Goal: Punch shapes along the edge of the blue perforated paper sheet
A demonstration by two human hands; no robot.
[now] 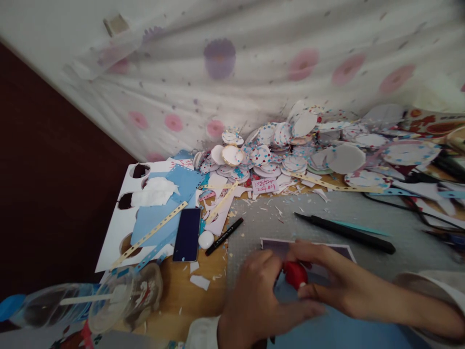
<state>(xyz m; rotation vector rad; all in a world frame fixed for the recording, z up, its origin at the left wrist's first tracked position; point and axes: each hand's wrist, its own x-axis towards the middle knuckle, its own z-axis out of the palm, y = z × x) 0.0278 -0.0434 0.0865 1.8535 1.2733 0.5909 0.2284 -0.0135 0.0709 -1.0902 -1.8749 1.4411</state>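
My left hand [257, 295] and my right hand [327, 281] meet at the near middle of the table over a sheet of card [345, 252] lying on a grey mat [327, 218]. Between their fingers sits a small red tool [295, 274], held from both sides; most of it is hidden by the fingers. Blue paper [327, 334] lies under my wrists at the bottom edge.
A heap of cut paper circles [290, 145] fills the back. A black marker [224, 236], a phone [187, 234], a white blob [206, 239], blue sheets [160, 213] and a long black tool [345, 232] lie around. A clear plastic cup [90, 305] lies at bottom left. A patterned curtain [236, 63] hangs behind.
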